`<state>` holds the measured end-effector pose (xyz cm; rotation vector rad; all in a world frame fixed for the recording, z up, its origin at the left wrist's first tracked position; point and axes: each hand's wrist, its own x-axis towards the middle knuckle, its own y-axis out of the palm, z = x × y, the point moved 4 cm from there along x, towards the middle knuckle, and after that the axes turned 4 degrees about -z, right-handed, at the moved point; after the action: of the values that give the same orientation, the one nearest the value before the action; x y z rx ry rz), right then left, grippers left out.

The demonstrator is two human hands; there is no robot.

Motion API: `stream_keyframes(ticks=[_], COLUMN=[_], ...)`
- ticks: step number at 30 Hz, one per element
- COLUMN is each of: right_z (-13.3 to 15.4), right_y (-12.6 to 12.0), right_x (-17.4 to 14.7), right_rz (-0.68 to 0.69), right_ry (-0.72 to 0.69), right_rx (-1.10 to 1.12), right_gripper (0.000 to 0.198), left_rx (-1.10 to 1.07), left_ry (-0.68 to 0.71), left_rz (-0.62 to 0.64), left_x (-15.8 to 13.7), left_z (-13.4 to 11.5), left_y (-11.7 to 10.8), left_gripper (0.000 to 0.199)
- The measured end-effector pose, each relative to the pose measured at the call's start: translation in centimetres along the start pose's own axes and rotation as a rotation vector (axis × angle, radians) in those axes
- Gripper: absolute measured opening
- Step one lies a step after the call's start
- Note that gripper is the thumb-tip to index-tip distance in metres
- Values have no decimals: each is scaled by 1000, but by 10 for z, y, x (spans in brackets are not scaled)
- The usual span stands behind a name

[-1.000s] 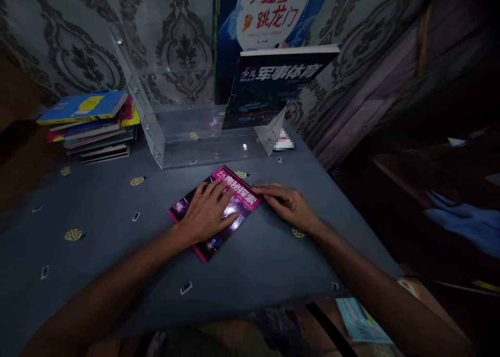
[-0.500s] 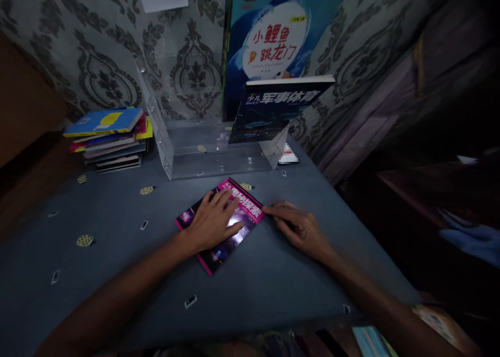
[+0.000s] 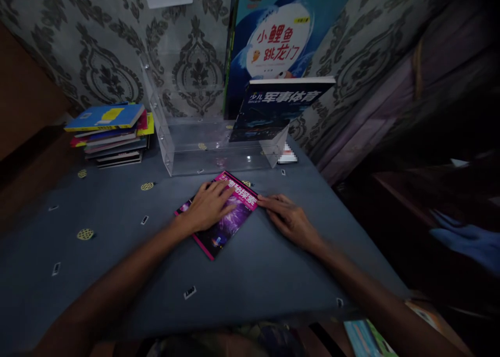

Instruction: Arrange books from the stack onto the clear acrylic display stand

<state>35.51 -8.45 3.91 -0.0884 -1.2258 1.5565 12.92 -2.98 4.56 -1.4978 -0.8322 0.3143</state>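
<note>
A small book with a pink and purple cover lies aslant on the desk, its title in white Chinese characters. My left hand rests flat on its upper left part, fingers spread, hiding some of the cover. At the book's right corner is my right hand, with the index finger stretched out and touching the corner. Its thumb sits a little below the index finger, apart from the cover, and the other fingers are partly hidden. Just beyond the book stands a clear acrylic book rack.
A dark blue book leans at the rack's right end, before a tall blue picture book. To the left is a stack of several books. Blue-grey cloth with pineapple prints covers the desk. Patterned wallpaper rises behind.
The pink and purple book has slid slightly away from me, toward the rack, with both hands moving along with it. The view has shifted a little.
</note>
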Motion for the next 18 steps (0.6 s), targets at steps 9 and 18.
stream_keyframes(ticks=[9, 18], right_z=[5, 37], right_y=[7, 14], right_x=[-8, -13], right_rz=[3, 42], right_ry=[2, -49], right_rx=[-182, -200], right_gripper=[40, 38], left_rx=[-226, -198], left_ry=[98, 103], left_rz=[-45, -63], left_x=[-6, -5], left_z=[46, 43], left_y=[3, 7], left_gripper=[42, 41])
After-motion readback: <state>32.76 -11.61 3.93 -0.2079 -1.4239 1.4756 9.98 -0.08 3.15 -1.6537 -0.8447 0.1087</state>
